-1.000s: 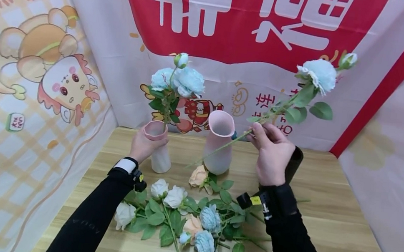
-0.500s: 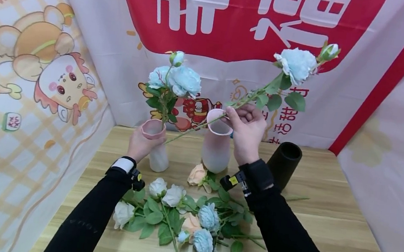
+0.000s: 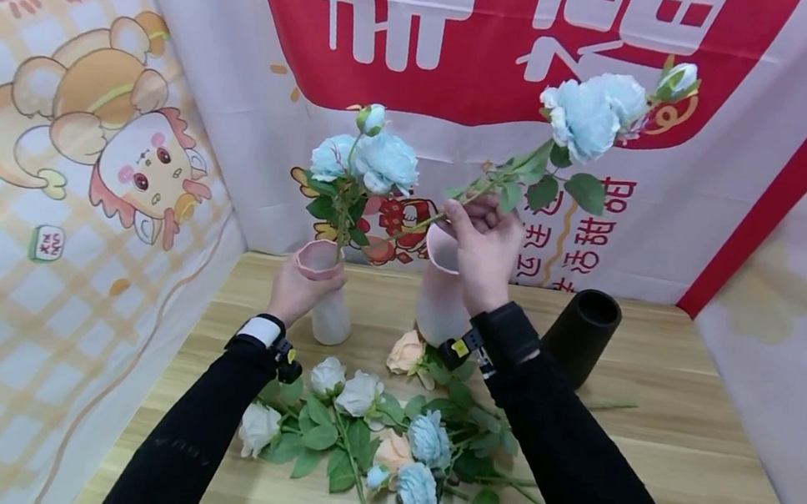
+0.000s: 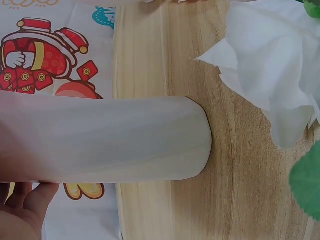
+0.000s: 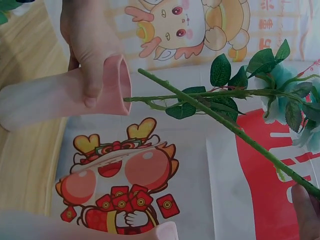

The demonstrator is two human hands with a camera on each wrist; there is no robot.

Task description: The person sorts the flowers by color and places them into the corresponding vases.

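Observation:
My left hand [image 3: 301,288] grips a slim white vase with a pink rim [image 3: 331,319] around its neck. A light-blue peony stem [image 3: 343,207] stands in this vase. In the left wrist view the vase's white lower body [image 4: 125,140] shows above the wood. My right hand [image 3: 488,250] pinches a second blue peony stem [image 3: 587,122], its blooms and bud tilted up to the right. The bare green stalk [image 5: 225,127] crosses in front of the standing stem in the right wrist view, with its cut end near the vase mouth. A wider pink-and-white vase [image 3: 438,302] stands partly behind my right hand.
A black vase [image 3: 580,337] stands to the right. White roses [image 3: 359,394], blue flowers [image 3: 417,492] and peach flowers [image 3: 406,353] lie with leaves and stems across the wooden table [image 3: 673,453]. Printed cloths [image 3: 416,153] hang behind and at the sides.
My right hand has moved left with the blue peony stem, from near the black vase to the wider vase, then slightly up. The left hand keeps its grip. The head view has shifted slightly.

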